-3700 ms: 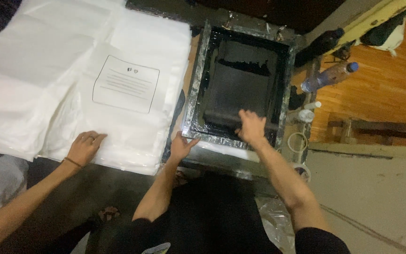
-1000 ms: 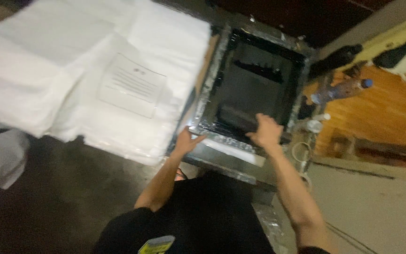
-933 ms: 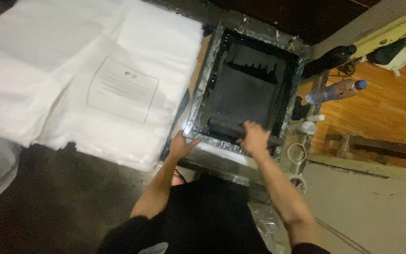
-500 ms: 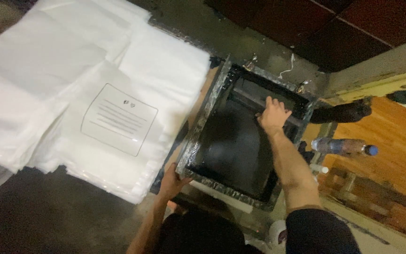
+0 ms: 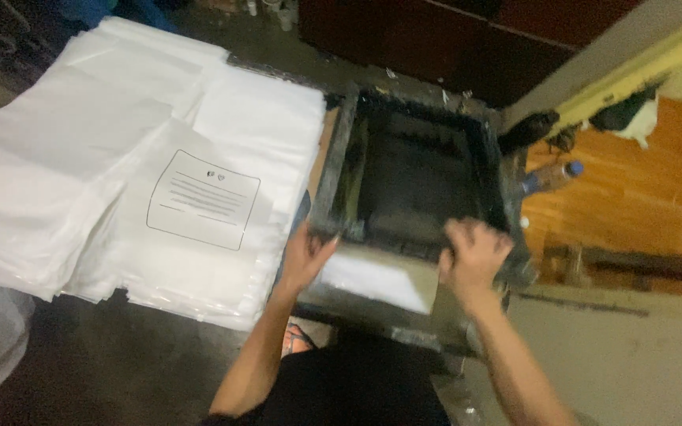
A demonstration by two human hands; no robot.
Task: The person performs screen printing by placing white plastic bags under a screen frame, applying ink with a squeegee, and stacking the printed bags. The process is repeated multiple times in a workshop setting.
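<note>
Hands are seen at the near edge of a black printing frame [image 5: 420,185], which is laid flat on a low work stand. The left hand [image 5: 303,256] is placed with open fingers against the frame's near left corner. The right hand [image 5: 474,254] is closed on the near right edge. A white sheet [image 5: 372,278] is partly seen under the frame. Stacked white bags [image 5: 120,166] are spread just beside, and a plastic bottle [image 5: 550,175] is lying to the right.
</note>
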